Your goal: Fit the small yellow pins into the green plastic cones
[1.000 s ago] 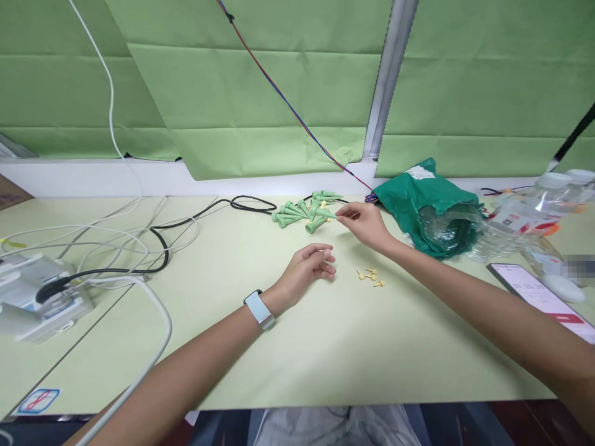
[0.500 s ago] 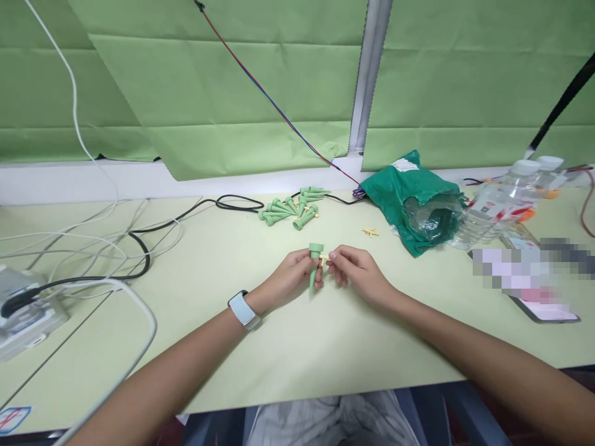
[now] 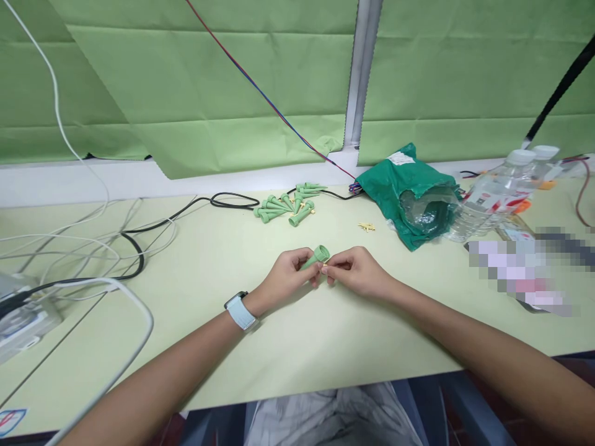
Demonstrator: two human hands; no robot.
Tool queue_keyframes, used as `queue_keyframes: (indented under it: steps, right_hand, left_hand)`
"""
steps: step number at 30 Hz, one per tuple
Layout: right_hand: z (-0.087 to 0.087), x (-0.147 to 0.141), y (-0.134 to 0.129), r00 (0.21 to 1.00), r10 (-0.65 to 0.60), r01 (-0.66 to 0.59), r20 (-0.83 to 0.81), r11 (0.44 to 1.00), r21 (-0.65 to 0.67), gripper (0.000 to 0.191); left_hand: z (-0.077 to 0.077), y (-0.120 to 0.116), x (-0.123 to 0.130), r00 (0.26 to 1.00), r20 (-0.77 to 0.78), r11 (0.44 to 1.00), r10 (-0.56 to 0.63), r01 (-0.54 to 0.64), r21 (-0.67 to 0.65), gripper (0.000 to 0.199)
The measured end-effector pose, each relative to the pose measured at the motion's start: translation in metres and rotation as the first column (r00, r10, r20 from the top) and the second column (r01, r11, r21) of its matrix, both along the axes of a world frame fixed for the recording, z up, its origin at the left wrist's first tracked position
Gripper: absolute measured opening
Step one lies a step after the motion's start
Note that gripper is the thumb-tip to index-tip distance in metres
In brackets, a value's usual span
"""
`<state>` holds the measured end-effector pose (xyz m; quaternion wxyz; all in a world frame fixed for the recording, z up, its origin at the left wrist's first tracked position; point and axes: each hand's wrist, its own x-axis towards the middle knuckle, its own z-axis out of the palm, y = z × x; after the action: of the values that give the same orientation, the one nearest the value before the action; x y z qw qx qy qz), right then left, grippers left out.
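Green plastic spike [image 3: 317, 255] is pinched by the left hand [image 3: 288, 277]; small yellow piece [image 3: 324, 264] is pinched at its wide end by right-hand [image 3: 357, 272] fingertips [image 3: 331, 264]. Further spikes [image 3: 286, 207] are piled far off.

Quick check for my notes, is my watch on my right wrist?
No, the white-strapped watch is on the wrist of your left hand; the wrist of your right hand is bare.

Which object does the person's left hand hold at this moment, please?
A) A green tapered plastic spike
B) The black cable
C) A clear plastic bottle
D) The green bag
A. The left hand pinches the green tapered plastic spike, whose wide end sticks out past the fingers, next to the right hand.
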<state>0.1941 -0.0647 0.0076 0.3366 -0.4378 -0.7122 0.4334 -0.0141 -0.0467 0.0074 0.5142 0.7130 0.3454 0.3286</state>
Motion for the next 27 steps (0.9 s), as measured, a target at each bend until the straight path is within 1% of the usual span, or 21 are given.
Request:
queue_keyframes:
  steps: [2, 3, 6, 8, 10, 11, 13, 15, 17, 19, 21, 25, 27]
  right_hand:
    - [-0.002, -0.001, -0.002, 0.998, -0.035, 0.029, 0.048, 0.991, 0.134, 0.03]
    - [-0.003, -0.001, -0.003, 0.996, -0.053, 0.036, 0.074, 0.976, 0.213, 0.03]
    - [-0.007, -0.003, -0.007, 0.983, -0.118, 0.049, 0.14, 0.906, 0.421, 0.033]
    - [-0.01, -0.004, -0.009, 0.974, -0.177, 0.087, 0.143, 0.869, 0.488, 0.033]
    - [-0.013, -0.005, -0.01, 0.968, -0.222, 0.134, 0.12, 0.854, 0.503, 0.03]
    - [-0.014, -0.006, -0.01, 0.969, -0.226, 0.149, 0.102, 0.86, 0.487, 0.028]
    - [-0.013, -0.007, -0.008, 0.979, -0.194, 0.15, 0.068, 0.9, 0.41, 0.024]
    - [-0.009, -0.006, -0.007, 0.989, -0.14, 0.118, 0.044, 0.939, 0.323, 0.024]
    - [-0.006, -0.006, -0.006, 0.994, -0.103, 0.087, 0.042, 0.952, 0.294, 0.026]
    - [-0.005, -0.005, -0.006, 0.994, -0.096, 0.077, 0.047, 0.945, 0.318, 0.026]
    - [-0.007, -0.005, -0.008, 0.992, -0.12, 0.097, 0.045, 0.932, 0.349, 0.024]
    - [-0.013, -0.007, -0.009, 0.967, -0.247, 0.19, 0.066, 0.869, 0.457, 0.022]
    - [-0.014, -0.008, -0.009, 0.954, -0.289, 0.219, 0.082, 0.856, 0.468, 0.019]
  left_hand:
    - [-0.001, -0.001, -0.001, 0.998, -0.056, 0.997, 0.037, -0.034, 0.066, 0.025]
    - [-0.001, -0.001, -0.002, 0.995, -0.082, 0.994, 0.059, -0.051, 0.095, 0.025]
    - [0.0, -0.003, -0.001, 0.984, -0.137, 0.984, 0.113, -0.092, 0.152, 0.028]
    - [0.001, -0.004, 0.0, 0.983, -0.146, 0.982, 0.114, -0.089, 0.166, 0.031]
    - [0.002, -0.005, 0.001, 0.984, -0.141, 0.98, 0.104, -0.078, 0.18, 0.031]
    - [0.002, -0.005, 0.001, 0.985, -0.136, 0.979, 0.104, -0.077, 0.191, 0.031]
    - [0.002, -0.004, 0.001, 0.987, -0.116, 0.975, 0.108, -0.082, 0.206, 0.032]
    - [0.002, -0.003, 0.0, 0.991, -0.093, 0.976, 0.095, -0.075, 0.204, 0.033]
    - [0.001, -0.002, -0.001, 0.993, -0.086, 0.977, 0.079, -0.06, 0.205, 0.034]
    - [0.001, -0.002, -0.002, 0.991, -0.107, 0.972, 0.083, -0.057, 0.226, 0.035]
    - [0.0, -0.002, -0.002, 0.984, -0.142, 0.963, 0.104, -0.064, 0.262, 0.037]
    - [-0.001, -0.002, -0.001, 0.977, -0.181, 0.958, 0.111, -0.057, 0.283, 0.038]
    - [-0.001, -0.002, -0.001, 0.98, -0.17, 0.96, 0.106, -0.056, 0.276, 0.038]
